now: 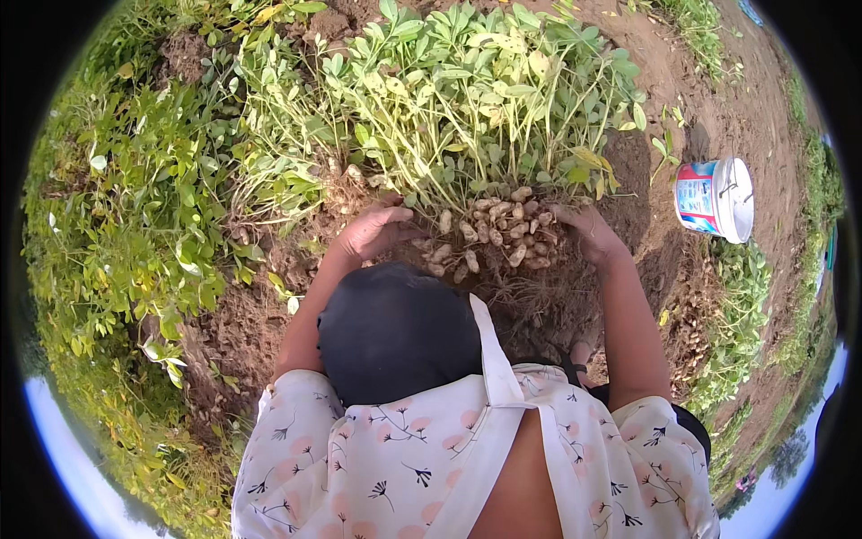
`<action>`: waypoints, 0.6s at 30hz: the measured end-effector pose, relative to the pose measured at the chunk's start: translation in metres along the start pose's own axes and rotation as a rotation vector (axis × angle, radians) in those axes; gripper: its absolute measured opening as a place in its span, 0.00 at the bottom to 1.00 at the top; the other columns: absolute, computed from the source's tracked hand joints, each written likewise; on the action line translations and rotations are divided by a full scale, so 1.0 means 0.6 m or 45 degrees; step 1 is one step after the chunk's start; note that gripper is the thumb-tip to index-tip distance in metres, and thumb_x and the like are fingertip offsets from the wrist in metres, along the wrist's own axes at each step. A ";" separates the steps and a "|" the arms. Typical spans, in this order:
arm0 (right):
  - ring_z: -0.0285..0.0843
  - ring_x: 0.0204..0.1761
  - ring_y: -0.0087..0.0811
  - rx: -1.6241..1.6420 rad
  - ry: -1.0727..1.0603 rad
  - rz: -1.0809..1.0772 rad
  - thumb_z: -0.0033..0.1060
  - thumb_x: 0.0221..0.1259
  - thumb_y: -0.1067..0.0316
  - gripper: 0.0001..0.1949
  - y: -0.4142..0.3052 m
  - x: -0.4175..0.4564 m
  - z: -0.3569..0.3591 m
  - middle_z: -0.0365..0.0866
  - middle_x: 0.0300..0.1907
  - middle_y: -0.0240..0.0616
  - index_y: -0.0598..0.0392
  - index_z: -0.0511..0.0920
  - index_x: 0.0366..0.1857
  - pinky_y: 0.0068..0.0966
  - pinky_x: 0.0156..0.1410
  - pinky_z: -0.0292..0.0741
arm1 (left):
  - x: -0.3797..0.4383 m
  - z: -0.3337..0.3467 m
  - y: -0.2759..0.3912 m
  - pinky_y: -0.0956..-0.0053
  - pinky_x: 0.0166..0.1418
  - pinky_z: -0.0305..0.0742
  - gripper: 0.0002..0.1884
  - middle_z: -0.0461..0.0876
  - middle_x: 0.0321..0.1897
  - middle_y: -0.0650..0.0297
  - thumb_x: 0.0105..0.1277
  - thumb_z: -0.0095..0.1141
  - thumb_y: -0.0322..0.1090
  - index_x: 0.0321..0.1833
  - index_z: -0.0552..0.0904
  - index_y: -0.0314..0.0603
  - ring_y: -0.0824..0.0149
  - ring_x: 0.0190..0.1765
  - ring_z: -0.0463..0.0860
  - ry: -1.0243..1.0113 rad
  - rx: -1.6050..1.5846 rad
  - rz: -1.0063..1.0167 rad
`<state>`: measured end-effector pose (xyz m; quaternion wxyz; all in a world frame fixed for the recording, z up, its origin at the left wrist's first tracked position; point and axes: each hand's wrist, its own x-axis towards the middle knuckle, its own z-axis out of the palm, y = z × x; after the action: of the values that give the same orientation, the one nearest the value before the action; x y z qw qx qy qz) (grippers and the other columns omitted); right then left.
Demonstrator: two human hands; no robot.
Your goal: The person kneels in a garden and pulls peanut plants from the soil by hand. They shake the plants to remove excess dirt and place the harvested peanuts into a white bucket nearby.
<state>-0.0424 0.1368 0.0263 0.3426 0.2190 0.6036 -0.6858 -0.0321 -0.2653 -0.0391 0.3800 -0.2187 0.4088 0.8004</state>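
Observation:
A bunch of uprooted peanut plants [471, 114] lies on the soil in front of me, leaves away from me and roots towards me. Clustered peanut pods [515, 226] hang at the root ends between my hands. My left hand [380, 232] is at the left side of the cluster, fingers pointing to the stem bases; its fingertips are partly hidden. My right hand [587, 229] touches the right edge of the pods, its fingers partly hidden by roots and stems. Whether either hand grips anything is unclear.
A white plastic bucket [734, 201] with a coloured label lies at the right on bare soil. Leafy peanut plants [135, 222] fill the left side. More pulled plants [737, 316] with pods lie at the lower right.

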 end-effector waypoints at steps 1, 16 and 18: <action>0.76 0.66 0.42 0.053 0.010 -0.024 0.77 0.61 0.59 0.38 0.000 0.000 0.003 0.81 0.62 0.44 0.59 0.68 0.73 0.42 0.75 0.70 | -0.009 0.021 0.001 0.50 0.74 0.72 0.36 0.78 0.60 0.47 0.70 0.67 0.35 0.72 0.63 0.20 0.55 0.59 0.80 -0.072 -0.065 -0.003; 0.81 0.59 0.35 0.366 0.148 -0.594 0.78 0.58 0.69 0.35 -0.120 -0.017 0.173 0.81 0.59 0.51 0.68 0.67 0.67 0.36 0.65 0.79 | -0.059 0.173 0.188 0.52 0.59 0.84 0.29 0.87 0.52 0.51 0.71 0.60 0.50 0.65 0.77 0.33 0.53 0.50 0.88 -0.038 -0.095 0.296; 0.80 0.62 0.37 0.170 0.219 -0.637 0.77 0.59 0.67 0.33 -0.092 -0.014 0.143 0.82 0.58 0.49 0.66 0.69 0.66 0.37 0.69 0.78 | -0.020 0.137 0.141 0.55 0.58 0.83 0.27 0.87 0.52 0.55 0.70 0.63 0.50 0.63 0.79 0.37 0.55 0.50 0.87 0.143 -0.208 0.238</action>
<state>-0.0677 0.0564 0.0845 0.0949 0.1426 0.6193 -0.7663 -0.0945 -0.2346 0.0567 0.2612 -0.2544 0.3815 0.8495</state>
